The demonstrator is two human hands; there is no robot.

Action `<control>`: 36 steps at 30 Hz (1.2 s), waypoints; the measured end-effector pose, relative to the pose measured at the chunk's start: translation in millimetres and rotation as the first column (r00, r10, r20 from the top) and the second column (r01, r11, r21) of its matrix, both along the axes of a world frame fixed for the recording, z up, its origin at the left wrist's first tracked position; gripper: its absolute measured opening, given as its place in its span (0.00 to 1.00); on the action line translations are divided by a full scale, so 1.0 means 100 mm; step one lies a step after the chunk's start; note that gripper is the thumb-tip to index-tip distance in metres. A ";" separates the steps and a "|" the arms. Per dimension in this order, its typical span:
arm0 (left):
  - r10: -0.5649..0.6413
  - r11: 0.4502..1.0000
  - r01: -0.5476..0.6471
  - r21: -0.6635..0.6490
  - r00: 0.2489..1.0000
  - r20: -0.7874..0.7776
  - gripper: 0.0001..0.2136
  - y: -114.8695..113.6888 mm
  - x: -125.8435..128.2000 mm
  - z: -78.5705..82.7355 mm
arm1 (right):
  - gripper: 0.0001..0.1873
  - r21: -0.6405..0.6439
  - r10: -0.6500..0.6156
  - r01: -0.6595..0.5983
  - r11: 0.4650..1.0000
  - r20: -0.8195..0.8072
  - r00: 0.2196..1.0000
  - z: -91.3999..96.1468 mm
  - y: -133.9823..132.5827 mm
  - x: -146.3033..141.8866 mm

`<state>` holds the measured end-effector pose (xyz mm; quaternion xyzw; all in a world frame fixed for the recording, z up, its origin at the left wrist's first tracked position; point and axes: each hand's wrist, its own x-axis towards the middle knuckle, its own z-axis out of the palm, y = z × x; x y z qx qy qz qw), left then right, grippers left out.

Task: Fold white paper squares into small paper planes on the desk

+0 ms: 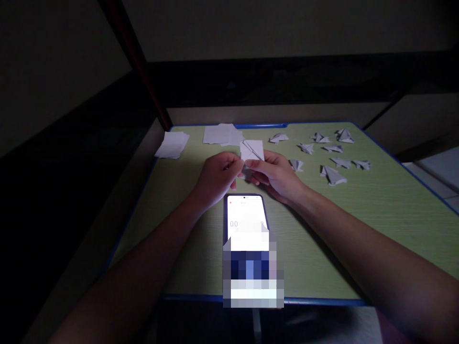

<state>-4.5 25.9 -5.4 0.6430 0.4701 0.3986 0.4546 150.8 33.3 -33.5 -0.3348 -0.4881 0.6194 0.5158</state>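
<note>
Both of my hands meet over the middle of a green table (376, 224). Between them is a small white sheet of paper (251, 152), partly folded, held just above the tabletop. My left hand (218, 177) pinches its left edge with closed fingers. My right hand (274, 174) grips its right and lower side, thumb on top. A lit phone (247, 220) lies flat on the table right below my hands, its lower part blurred out.
Two loose stacks of white paper sheets (172, 145) (221, 134) lie at the far left of the table. Several folded paper shapes (333, 176) are scattered across the far right. The table has a blue rim (229, 126); the room around is dark.
</note>
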 end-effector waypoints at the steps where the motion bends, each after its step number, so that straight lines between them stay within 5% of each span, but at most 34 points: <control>1: -0.002 1.000 0.002 0.004 1.000 -0.002 0.11 0.00 0.00 0.00 | 0.06 0.000 -0.002 0.002 1.000 0.004 1.000 0.00 0.00 0.00; 20: 0.027 1.000 -0.027 0.002 0.998 0.053 0.05 0.04 -0.02 -0.05 | 0.07 0.015 -0.018 0.018 1.000 0.014 1.000 -0.01 0.01 0.00; 36: 0.056 0.998 -0.056 0.021 0.998 -0.019 0.11 0.00 0.00 0.00 | 0.07 0.009 0.028 -0.028 1.000 0.023 0.999 -0.02 0.01 0.02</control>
